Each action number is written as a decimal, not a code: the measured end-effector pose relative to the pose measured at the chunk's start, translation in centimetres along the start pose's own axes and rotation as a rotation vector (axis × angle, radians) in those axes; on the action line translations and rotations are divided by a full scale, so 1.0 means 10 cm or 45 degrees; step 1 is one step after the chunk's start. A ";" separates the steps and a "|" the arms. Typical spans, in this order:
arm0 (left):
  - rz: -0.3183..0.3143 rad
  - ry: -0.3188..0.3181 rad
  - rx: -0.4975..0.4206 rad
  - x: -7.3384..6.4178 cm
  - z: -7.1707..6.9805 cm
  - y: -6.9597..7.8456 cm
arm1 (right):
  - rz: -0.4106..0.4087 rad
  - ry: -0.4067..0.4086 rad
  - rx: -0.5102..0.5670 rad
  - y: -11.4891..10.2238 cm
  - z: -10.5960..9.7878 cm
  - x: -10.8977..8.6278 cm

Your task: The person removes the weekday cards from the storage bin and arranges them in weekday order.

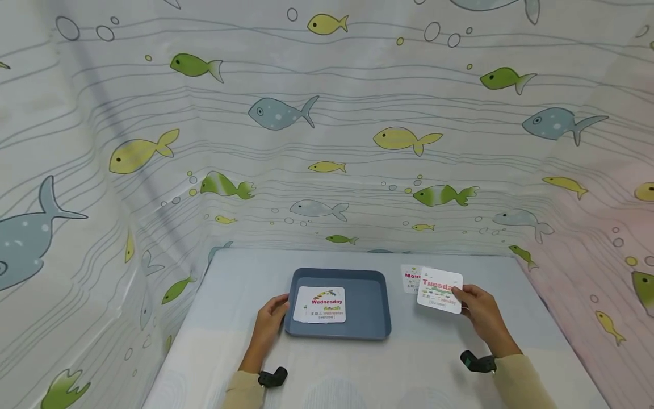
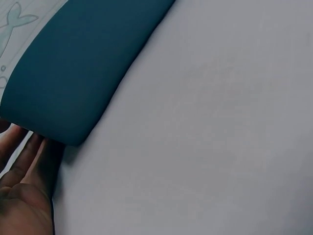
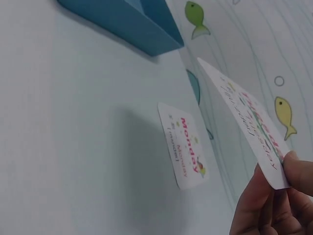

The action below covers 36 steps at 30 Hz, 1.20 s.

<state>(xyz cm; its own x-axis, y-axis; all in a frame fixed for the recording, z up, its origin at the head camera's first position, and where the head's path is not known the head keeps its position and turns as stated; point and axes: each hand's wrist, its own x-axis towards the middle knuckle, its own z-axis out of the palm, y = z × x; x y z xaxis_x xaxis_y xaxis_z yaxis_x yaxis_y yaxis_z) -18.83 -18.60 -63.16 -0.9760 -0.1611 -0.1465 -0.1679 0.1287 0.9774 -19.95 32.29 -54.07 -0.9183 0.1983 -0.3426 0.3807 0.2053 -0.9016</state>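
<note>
My right hand (image 1: 482,315) pinches a white card printed "Tuesday" (image 1: 433,292) by its right edge, thumb on the printed face. In the right wrist view the tilted Tuesday card (image 3: 249,125) stands off the table, above a second card reading "Monday" (image 3: 183,147), which lies flat. From the head view the Monday card (image 1: 410,279) is partly covered by it. My left hand (image 1: 271,322) touches the left end of a blue-grey tray (image 1: 368,309), its fingers fairly straight. Inside the tray, on its left side, lies a "Wednesday" card (image 1: 327,304), apparently with more cards beneath.
A pale cloth covers the table (image 1: 337,369). Behind and at both sides hangs a curtain (image 1: 352,102) printed with fish. Each wrist carries a small black camera, such as the right wrist camera (image 1: 477,362).
</note>
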 end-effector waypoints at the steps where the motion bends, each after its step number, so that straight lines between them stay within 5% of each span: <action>1: 0.005 -0.002 0.002 0.00 0.00 0.01 | 0.000 0.004 0.000 0.02 -0.03 0.01; 36: 0.015 -0.014 -0.019 -0.02 -0.01 0.02 | 0.109 0.186 -0.149 0.25 -0.45 0.45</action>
<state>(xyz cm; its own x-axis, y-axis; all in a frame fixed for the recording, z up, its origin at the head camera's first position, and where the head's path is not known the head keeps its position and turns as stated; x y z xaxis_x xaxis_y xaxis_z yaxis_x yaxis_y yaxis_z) -18.60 -18.61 -62.97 -0.9794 -0.1490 -0.1363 -0.1542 0.1161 0.9812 -22.68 38.02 -56.71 -0.8599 0.3548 -0.3671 0.4744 0.2898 -0.8312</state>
